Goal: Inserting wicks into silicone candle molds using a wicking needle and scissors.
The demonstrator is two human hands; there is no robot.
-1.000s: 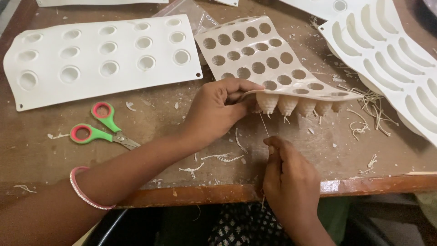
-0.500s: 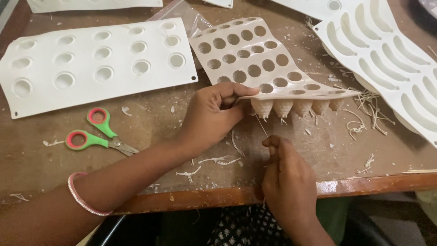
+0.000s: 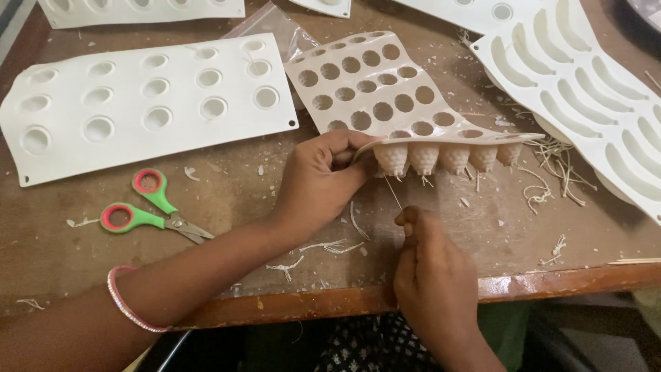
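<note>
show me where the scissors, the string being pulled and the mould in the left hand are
scissors (image 3: 155, 210): head view, on the green handles.
string (image 3: 393, 194): head view, mid-length, between mould and right hand.
mould (image 3: 372, 89): head view, on its flat top among the round holes.

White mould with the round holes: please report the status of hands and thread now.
Left hand lifts white mould edge. Right hand pinches thread under corner cup. Scissors lie apart, nothing in the way.
</note>
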